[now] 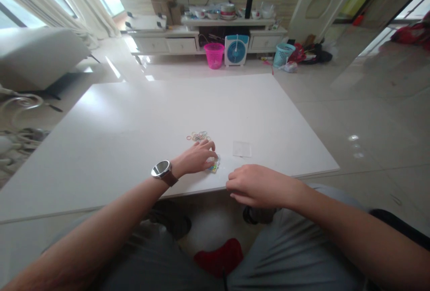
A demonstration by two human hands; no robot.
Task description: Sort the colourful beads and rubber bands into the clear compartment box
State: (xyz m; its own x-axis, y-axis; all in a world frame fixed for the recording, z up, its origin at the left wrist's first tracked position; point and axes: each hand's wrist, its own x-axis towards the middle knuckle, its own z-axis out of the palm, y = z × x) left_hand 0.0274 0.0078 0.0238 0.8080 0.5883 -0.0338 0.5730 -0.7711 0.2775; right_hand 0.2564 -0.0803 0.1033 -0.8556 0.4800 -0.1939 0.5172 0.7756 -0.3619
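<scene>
The left hand's [200, 154] fingers bend over a small, colour-printed packet [214, 168]; the right hand's [251, 185] fingers curl loosely at the table's [134, 116] near edge. Whether either set is clamped on anything, I cannot tell at this size. Just beyond the left fingers lie coloured rubber bands [199, 136]; beyond the right, a clear square plastic lid [242, 149]

Head view, one: worn high, just behind the near edge of the white table [134, 116]; facing forward and down, close; both far corners and near right corner in frame.
</scene>
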